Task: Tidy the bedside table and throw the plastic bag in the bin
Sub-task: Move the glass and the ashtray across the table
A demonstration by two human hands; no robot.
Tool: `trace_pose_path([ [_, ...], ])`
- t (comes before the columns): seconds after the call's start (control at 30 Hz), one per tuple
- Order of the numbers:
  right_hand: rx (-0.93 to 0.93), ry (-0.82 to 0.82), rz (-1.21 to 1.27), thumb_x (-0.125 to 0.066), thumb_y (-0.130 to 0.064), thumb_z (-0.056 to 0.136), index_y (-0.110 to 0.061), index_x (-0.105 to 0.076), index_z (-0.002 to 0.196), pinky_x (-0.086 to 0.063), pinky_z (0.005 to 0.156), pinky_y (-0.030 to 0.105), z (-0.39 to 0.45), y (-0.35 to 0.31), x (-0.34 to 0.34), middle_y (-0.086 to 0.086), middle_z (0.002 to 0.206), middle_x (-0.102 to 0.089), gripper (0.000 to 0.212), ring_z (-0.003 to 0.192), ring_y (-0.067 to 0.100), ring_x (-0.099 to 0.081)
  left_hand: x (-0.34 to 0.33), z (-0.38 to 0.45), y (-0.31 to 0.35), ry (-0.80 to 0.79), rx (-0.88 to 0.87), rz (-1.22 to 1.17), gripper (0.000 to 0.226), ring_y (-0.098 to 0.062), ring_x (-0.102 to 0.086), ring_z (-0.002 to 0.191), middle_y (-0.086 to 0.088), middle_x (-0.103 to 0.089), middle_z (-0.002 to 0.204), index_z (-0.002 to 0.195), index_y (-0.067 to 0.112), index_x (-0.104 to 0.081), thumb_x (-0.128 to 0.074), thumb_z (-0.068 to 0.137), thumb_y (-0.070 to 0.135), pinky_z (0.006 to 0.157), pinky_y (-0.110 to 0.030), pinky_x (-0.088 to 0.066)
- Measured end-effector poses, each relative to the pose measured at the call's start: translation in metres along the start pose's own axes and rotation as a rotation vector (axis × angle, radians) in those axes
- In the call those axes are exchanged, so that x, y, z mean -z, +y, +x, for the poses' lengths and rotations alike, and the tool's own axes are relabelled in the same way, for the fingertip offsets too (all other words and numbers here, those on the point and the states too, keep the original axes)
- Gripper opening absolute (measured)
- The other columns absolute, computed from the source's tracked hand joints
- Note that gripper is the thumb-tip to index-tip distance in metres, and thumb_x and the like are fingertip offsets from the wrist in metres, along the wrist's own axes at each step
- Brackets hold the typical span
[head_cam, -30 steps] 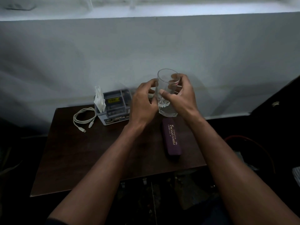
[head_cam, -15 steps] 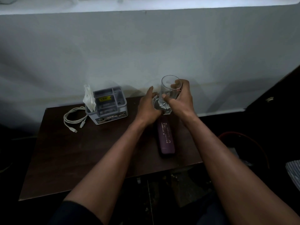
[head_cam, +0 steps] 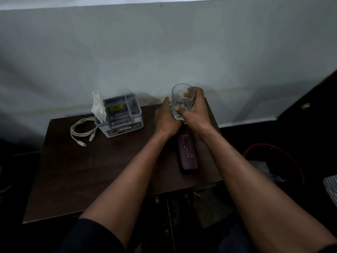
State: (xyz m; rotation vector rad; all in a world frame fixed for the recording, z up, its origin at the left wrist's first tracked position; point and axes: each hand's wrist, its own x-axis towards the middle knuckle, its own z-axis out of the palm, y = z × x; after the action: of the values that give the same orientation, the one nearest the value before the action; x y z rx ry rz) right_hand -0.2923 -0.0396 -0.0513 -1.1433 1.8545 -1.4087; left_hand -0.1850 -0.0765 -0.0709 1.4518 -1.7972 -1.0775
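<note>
A clear drinking glass stands upright at the back of the dark wooden bedside table, near the wall. My right hand is wrapped around its right side, thumb in front. My left hand presses against its base from the left. A purple spectacle case lies lengthwise just in front of the glass. A grey organiser box with white tissue in it sits at the back left, next to a coiled white cable. No plastic bag is clearly visible on the table.
A dark bin with a reddish rim stands on the floor right of the table, with crumpled clear plastic inside. Striped fabric shows at the right edge. The grey wall rises directly behind the table.
Both hands have lowered the glass from the air down to the back of the table, beyond the purple case. The view has tilted downwards.
</note>
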Motion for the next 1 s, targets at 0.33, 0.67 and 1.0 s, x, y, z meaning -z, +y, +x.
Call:
trace_pose_path([
  [0.33, -0.063, -0.050, 0.009, -0.086, -0.017, 0.067, -0.016, -0.048, 0.135, -0.058, 0.102, 0.048, 0.009, -0.004, -0.018, 0.003, 0.128, -0.063, 0.079, 0.118, 0.021, -0.067, 0.021, -0.016, 0.014, 0.035, -0.002, 0.080, 0.030, -0.017, -0.073, 0.103, 0.007, -0.076, 0.110, 0.110, 0.029, -0.063, -0.070, 0.084, 0.042, 0.084, -0.036, -0.061],
  [0.67, 0.578, 0.239, -0.412, -0.079, -0.011, 0.076, -0.008, -0.070, 0.123, -0.043, 0.111, 0.031, -0.014, -0.064, -0.027, 0.009, 0.130, -0.068, 0.048, 0.126, 0.030, -0.059, 0.085, -0.037, 0.008, 0.137, -0.263, 0.547, 0.052, -0.029, -0.064, 0.116, -0.007, -0.058, 0.132, 0.134, 0.018, -0.064, -0.076, 0.084, 0.011, 0.084, -0.045, -0.060],
  [1.0, 0.432, -0.277, -0.696, -0.064, 0.001, 0.078, -0.009, -0.074, 0.119, -0.053, 0.088, 0.041, -0.049, -0.069, -0.100, 0.013, 0.119, -0.070, 0.043, 0.110, 0.040, -0.061, 0.145, -0.056, -0.013, 0.188, -0.148, 0.732, 0.041, -0.038, -0.072, 0.109, -0.001, -0.070, 0.127, 0.134, 0.031, -0.060, -0.062, 0.094, 0.021, 0.079, -0.047, -0.057],
])
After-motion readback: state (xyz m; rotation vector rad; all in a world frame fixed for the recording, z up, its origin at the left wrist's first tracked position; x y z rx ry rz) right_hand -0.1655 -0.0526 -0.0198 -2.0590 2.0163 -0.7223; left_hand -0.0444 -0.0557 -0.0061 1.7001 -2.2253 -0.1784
